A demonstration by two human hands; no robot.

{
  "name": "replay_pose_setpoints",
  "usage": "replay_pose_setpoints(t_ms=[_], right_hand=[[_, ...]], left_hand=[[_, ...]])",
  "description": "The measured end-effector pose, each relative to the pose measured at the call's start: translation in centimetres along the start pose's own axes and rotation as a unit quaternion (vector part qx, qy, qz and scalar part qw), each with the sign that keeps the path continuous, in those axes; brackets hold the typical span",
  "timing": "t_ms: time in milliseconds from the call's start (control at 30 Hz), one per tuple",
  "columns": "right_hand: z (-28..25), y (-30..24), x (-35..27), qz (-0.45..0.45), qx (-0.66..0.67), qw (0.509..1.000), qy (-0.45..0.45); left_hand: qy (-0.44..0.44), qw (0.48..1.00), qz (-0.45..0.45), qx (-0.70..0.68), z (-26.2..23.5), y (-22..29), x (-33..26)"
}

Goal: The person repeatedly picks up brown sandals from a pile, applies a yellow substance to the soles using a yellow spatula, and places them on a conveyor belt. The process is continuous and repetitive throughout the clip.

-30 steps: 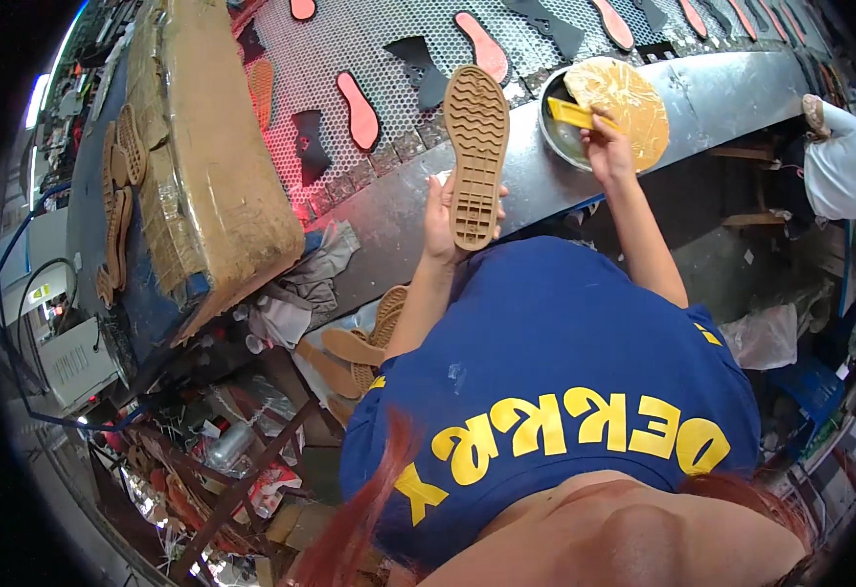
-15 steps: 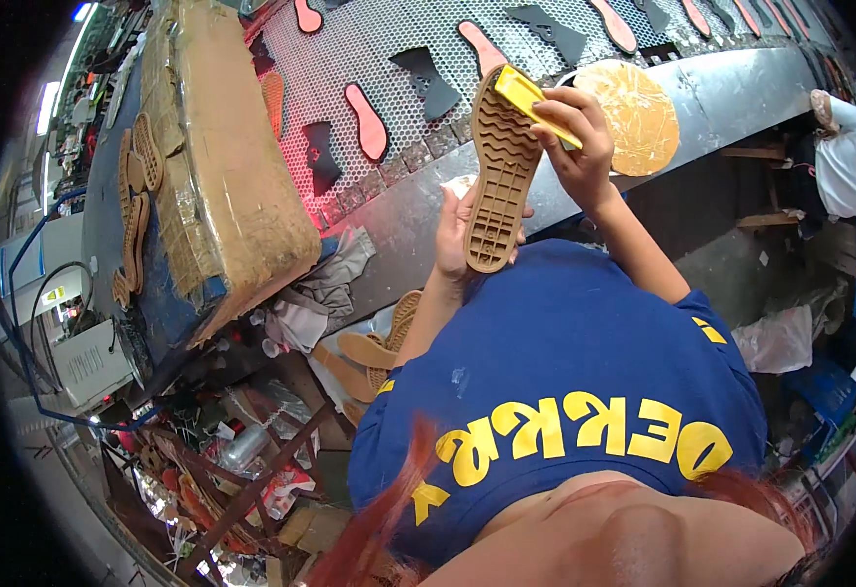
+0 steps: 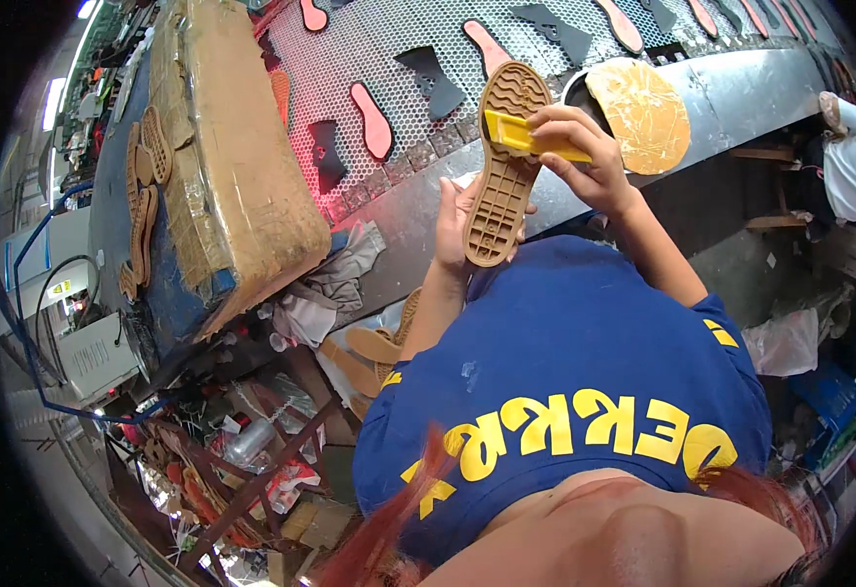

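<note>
The scene is bright and evenly lit from overhead, with a white ceiling lamp (image 3: 84,9) glaring at the top left and a red glow on the mesh belt (image 3: 350,137). Strong fisheye bending curves every straight edge, the corners fall to black, and the lower clutter sits in dim shadow.

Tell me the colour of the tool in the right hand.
Yellow tool, seen in the head view, held against a tan sole.

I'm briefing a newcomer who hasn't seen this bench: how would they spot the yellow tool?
Start at the perforated conveyor belt dotted with pink insoles. Just in front of it the left hand holds up a tan shoe sole. The yellow tool, gripped by the right hand, lies across that sole's toe end, the only bright yellow thing there.
</note>
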State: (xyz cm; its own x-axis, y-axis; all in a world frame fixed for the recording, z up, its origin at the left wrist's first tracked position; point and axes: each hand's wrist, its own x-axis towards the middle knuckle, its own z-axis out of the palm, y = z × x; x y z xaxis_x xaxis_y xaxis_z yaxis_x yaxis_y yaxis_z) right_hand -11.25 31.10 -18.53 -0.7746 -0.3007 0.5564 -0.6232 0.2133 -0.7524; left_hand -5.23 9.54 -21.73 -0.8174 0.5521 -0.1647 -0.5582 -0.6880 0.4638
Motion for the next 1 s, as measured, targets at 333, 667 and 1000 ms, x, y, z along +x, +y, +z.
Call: replay_pose_setpoints(t_ms=[333,667,1000], right_hand=[[0.9,-1.8,-1.6,0.009,0.021,0.998,-0.054],[2.0,-3.4,-2.3,0.001,0.05,0.995,-0.085],[0.6,-3.3,-1.2,0.024,0.136,0.978,-0.155]], left_hand=[[0.03,0.998,0.035,-0.049,0.4,0.8,1.5],[0.165,0.98,0.086,-0.073,0.3,1.1,3.4],[0.148,0.987,0.053,-0.025,0.1,1.9,3.4]])
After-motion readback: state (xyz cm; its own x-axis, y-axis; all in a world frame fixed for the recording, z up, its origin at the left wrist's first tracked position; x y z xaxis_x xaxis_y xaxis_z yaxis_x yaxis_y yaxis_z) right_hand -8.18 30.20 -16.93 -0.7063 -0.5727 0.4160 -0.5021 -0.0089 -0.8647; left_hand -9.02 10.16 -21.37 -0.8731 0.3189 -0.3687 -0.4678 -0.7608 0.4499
